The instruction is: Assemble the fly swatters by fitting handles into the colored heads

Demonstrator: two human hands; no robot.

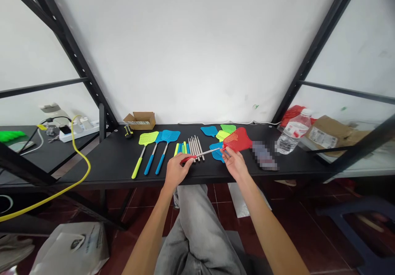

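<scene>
Over the black surface, noted red fly swatter held crosswise. Found left hand with fingers clamped on red handle, right hand with fingers clamped at base of red mesh head. Logged at left, three full-length fly swatters; midway, loose handles beside metal rods; at right, loose blue and green heads.
</scene>
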